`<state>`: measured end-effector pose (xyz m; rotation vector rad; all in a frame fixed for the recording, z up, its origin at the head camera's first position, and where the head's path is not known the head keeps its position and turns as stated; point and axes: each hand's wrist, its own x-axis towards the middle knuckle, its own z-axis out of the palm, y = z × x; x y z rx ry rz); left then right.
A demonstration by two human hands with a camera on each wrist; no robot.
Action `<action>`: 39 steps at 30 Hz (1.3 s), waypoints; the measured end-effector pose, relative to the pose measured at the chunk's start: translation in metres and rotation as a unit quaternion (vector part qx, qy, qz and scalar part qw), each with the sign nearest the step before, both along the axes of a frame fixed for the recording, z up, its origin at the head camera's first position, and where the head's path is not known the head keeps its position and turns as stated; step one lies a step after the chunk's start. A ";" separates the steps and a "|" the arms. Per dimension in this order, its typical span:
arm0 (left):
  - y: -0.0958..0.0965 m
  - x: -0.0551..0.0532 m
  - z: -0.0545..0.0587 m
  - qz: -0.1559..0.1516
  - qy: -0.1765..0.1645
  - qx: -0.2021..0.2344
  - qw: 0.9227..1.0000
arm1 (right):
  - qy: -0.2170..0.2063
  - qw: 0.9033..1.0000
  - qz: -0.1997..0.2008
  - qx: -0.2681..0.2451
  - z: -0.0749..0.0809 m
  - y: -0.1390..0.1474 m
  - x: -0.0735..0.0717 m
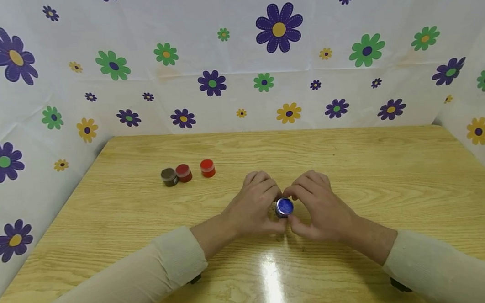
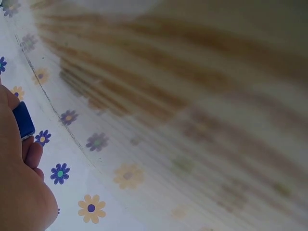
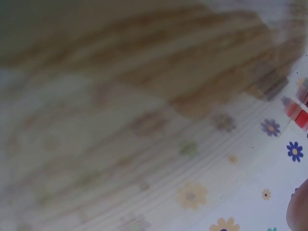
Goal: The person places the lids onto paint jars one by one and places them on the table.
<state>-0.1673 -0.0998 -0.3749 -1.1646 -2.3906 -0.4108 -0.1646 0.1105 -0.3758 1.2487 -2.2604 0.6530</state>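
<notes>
A small round blue jar (image 1: pixel 284 207) with a bright rim is between the two hands, right of the table's middle in the head view. My left hand (image 1: pixel 254 206) holds it from the left, its thumb at the near side and fingers at the far side. From the right, my right hand (image 1: pixel 322 207) pinches it the same way, fingertips at the rim. The left wrist view catches the blue jar (image 2: pixel 24 119) at its left edge, between thumb and fingers. Only a sliver of the right hand (image 3: pixel 299 211) appears in the right wrist view.
Left of the hands, a dark brown jar (image 1: pixel 170 177) and a dark red jar (image 1: pixel 183 173) stand side by side. A bright red jar (image 1: pixel 207 168) is a little apart to their right. The wooden table (image 1: pixel 350 164) is backed by a flowered white cloth (image 1: pixel 237 55).
</notes>
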 end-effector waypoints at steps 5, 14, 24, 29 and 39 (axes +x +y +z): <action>0.000 -0.001 -0.001 -0.005 0.004 0.000 1.000 | 0.003 1.000 0.003 -0.002 0.000 0.000 0.000; 0.000 0.000 0.001 -0.008 -0.001 0.000 1.000 | 0.005 1.000 0.002 0.002 -0.001 0.001 -0.001; 0.000 0.000 0.001 -0.008 -0.002 -0.001 1.000 | 0.011 1.000 0.000 0.000 -0.001 0.000 -0.002; 0.000 0.000 0.001 -0.008 -0.003 -0.002 1.000 | 0.012 1.000 -0.005 0.001 -0.001 -0.001 -0.002; 0.000 0.001 0.002 -0.009 -0.008 -0.002 1.000 | 0.006 1.000 -0.017 0.004 -0.001 0.000 -0.001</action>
